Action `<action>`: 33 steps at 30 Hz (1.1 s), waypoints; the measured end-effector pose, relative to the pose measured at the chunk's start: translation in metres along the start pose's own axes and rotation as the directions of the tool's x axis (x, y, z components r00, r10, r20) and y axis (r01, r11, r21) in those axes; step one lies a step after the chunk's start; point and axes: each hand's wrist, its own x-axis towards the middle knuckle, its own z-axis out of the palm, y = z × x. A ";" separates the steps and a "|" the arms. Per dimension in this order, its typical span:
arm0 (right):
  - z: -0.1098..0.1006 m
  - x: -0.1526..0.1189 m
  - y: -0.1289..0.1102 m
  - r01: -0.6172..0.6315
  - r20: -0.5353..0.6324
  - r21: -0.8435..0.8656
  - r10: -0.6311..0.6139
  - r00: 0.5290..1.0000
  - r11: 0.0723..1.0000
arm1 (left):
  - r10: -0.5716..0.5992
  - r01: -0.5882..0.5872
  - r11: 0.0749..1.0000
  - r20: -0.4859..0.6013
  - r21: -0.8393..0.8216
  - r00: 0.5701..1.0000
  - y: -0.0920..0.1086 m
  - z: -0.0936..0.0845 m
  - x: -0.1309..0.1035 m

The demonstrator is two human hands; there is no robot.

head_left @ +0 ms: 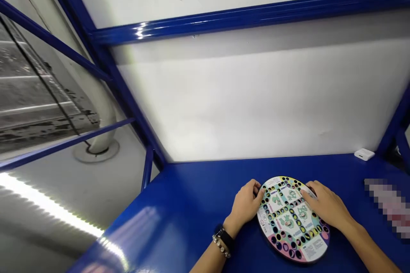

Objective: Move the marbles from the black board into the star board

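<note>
Left hand curled, gripping left rim of round game board; right hand loosely spread, resting flat on board's right side, blue table.

A glossy blue table is set against a white wall, which is marked by a few dark scuffs near the top. The wall is crossed by a blue metal beam, and slanted blue posts are seen at the left corner. A small white box is placed at the far right of the table. To the left, a pale floor is shown, from which a white pipe rises out of a round base. Bright light is reflected in a streak across the floor and on the table's edge.
</note>
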 end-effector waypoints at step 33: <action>-0.001 -0.021 -0.031 0.152 0.119 0.000 -0.151 0.981 0.988 | 0.317 -0.339 0.920 0.137 0.195 0.939 -0.005 -0.005 -0.003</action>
